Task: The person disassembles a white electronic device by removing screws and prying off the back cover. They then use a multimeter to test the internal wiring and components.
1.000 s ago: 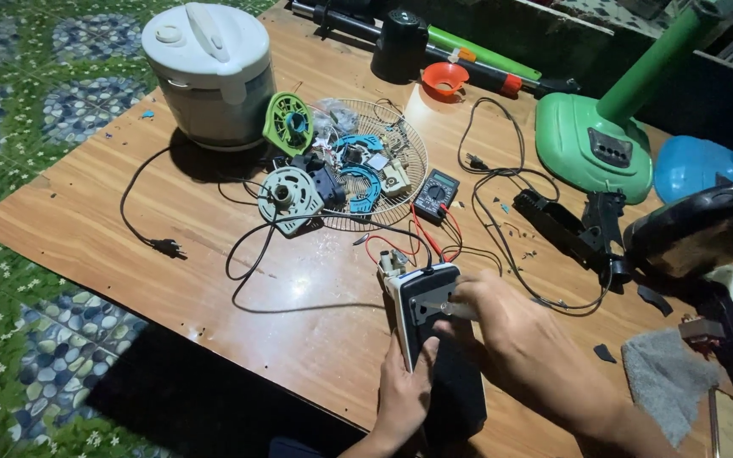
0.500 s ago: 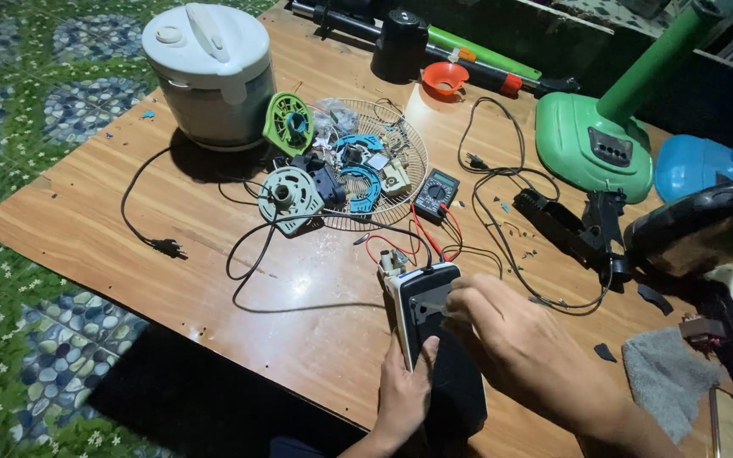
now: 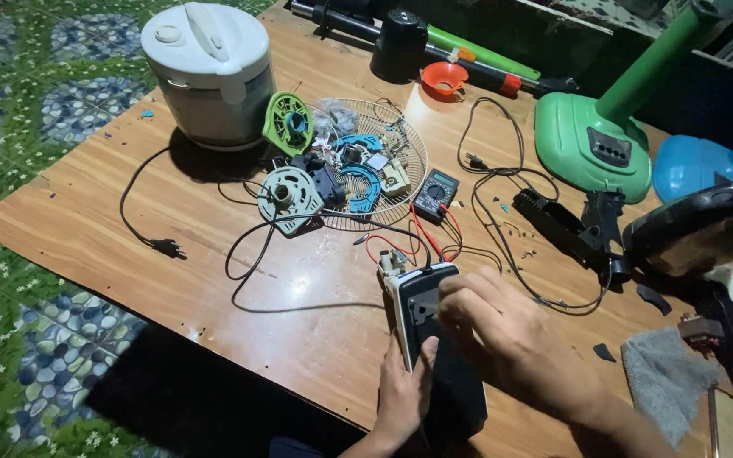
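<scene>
Head view: device [image 3: 424, 298] between hands (gripped).

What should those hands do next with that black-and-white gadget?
Probably keep the left hand steadying the device while the right hand, fingertips on its dark panel, presses or pries there; its wires run toward the multimeter.
</scene>
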